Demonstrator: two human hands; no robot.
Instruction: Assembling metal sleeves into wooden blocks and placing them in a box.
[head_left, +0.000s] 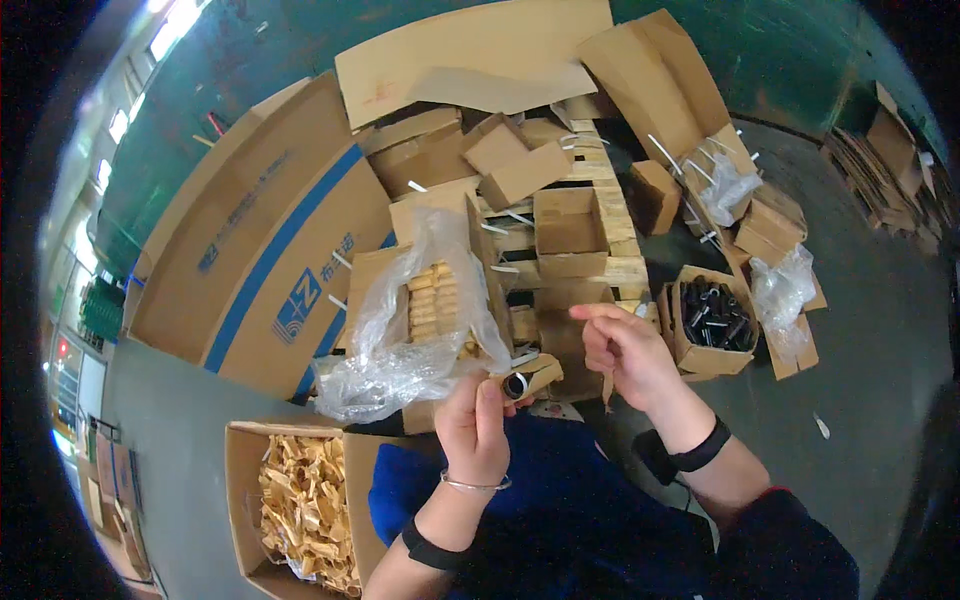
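A black tube partly wrapped in brown paper (541, 374) is held in my left hand (474, 425), its dark round end showing beside my thumb. To the right of it is my right hand (630, 352), apart from the tube, with the index finger stretched out to the left and the other fingers bent. A thin brown strip shows just below those bent fingers; whether they touch it I cannot tell. Beyond my left hand, an open carton lined with clear plastic (385, 375) holds rows of paper-wrapped pieces (432, 303).
Crumpled brown paper (305, 505) fills a carton (240, 490) at the lower left. Several black tubes (714, 315) lie in a box (705, 362) on the right. Behind are a wooden pallet (622, 235), a small open box (572, 264) and a large cardboard sheet (290, 235).
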